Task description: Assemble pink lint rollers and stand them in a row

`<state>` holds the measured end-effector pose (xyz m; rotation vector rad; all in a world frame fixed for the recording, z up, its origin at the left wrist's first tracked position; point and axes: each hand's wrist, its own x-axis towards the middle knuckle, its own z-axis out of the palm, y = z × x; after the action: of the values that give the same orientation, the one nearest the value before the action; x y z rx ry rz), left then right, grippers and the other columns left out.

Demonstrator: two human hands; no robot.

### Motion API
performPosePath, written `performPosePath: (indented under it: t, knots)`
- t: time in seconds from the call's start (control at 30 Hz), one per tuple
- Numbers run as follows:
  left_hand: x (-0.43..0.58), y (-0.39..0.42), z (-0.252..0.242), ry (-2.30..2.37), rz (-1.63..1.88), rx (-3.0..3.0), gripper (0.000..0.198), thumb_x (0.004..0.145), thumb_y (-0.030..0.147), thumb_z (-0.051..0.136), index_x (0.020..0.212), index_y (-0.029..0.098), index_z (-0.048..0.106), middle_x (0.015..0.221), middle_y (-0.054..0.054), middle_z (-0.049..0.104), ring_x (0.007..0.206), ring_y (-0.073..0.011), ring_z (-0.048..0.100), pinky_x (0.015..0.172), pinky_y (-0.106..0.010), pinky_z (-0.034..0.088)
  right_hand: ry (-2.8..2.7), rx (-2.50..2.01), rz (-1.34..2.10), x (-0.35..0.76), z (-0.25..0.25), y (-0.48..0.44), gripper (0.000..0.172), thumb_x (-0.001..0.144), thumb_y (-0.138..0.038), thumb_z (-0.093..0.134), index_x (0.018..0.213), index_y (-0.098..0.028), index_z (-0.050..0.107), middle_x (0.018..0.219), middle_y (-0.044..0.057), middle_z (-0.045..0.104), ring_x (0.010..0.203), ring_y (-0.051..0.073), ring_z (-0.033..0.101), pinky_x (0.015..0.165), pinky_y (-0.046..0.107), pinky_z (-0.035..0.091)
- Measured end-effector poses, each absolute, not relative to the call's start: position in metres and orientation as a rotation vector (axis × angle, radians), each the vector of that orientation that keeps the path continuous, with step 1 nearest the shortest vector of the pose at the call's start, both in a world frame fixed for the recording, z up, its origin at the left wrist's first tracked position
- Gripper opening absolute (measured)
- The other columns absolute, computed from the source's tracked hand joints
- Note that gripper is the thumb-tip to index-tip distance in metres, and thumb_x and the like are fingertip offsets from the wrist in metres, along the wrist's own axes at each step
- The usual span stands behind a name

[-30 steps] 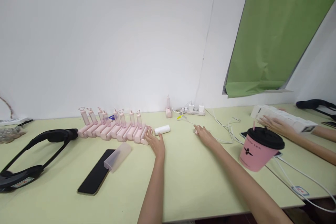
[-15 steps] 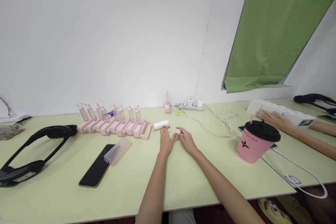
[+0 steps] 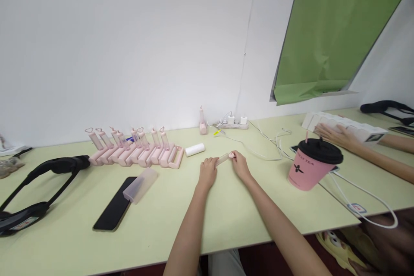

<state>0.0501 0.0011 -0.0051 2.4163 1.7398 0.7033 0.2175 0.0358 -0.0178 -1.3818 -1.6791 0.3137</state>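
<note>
My left hand (image 3: 208,173) is closed around one end of a clear tube (image 3: 222,159) just above the table. At the tube's other end, the fingers of my right hand (image 3: 239,166) pinch a small pale pink cap (image 3: 231,155). Whether the cap is fixed on the tube I cannot tell. A white cylinder (image 3: 195,149) lies beyond my left hand. To the left stands a row of pink pieces (image 3: 147,157), with several clear tubes with pink looped caps (image 3: 137,139) upright behind them.
A frosted sleeve (image 3: 140,185) rests partly on a black phone (image 3: 114,205). Black headgear (image 3: 48,172) lies at left. A pink cup (image 3: 308,170) stands at right. By the wall are a power strip (image 3: 233,125) and another pink piece (image 3: 202,127). A co-worker's hands touch white boxes (image 3: 343,124).
My hands have moved apart, the right one going rightward, and the clear tube now shows between them. The whole view has shifted slightly.
</note>
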Motion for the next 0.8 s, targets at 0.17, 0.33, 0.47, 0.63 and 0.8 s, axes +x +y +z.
performPosePath:
  t: [0.17,0.33,0.47,0.63,0.8]
  knots:
    - [0.051,-0.002,-0.009,1.807,0.817,2.444,0.050,0.075,0.015,0.040,0.125,0.014,0.033,0.125,-0.011,0.044,0.116,-0.0205,0.037,0.102,-0.040,0.019,-1.797,-1.459,0.092,0.215,-0.024,0.029,0.037,0.063,0.002,0.027,0.085,-0.017,0.050,0.083,0.005,0.047,0.081,0.017,0.045,0.075,0.028,0.039]
    - [0.054,0.003,-0.016,1.787,0.822,2.534,0.047,0.081,0.033,0.044,0.123,0.014,0.035,0.130,-0.012,0.040,0.121,-0.0228,0.032,0.102,-0.042,0.019,-1.949,-1.338,0.134,0.208,-0.023,0.025,0.034,0.073,-0.003,0.031,0.097,-0.019,0.048,0.090,0.005,0.048,0.087,0.018,0.044,0.076,0.029,0.040]
    - [0.052,0.005,-0.013,1.741,0.776,2.577,0.021,0.084,0.032,0.045,0.099,0.019,0.050,0.103,-0.005,0.057,0.099,-0.0175,0.049,0.092,-0.036,0.032,-1.963,-1.324,0.115,0.206,-0.017,0.023,0.032,0.075,-0.002,0.033,0.098,-0.019,0.047,0.091,0.007,0.048,0.089,0.018,0.045,0.076,0.029,0.040]
    - [0.050,0.002,-0.002,1.775,0.865,2.577,0.021,0.085,0.033,0.042,0.102,0.022,0.047,0.094,-0.002,0.056,0.089,-0.0165,0.049,0.077,-0.030,0.036,-2.061,-1.297,0.024,0.207,-0.009,0.021,0.019,0.080,-0.006,0.034,0.077,-0.019,0.047,0.083,0.005,0.046,0.084,0.018,0.046,0.073,0.028,0.041]
    - [0.047,-0.002,0.002,1.716,0.730,2.608,0.022,0.085,0.036,0.043,0.102,0.023,0.048,0.089,-0.001,0.055,0.084,-0.0159,0.050,0.071,-0.027,0.036,-2.180,-1.429,-0.097,0.207,0.000,0.017,0.013,0.081,-0.009,0.040,0.078,-0.017,0.049,0.084,0.007,0.050,0.082,0.017,0.049,0.071,0.026,0.040]
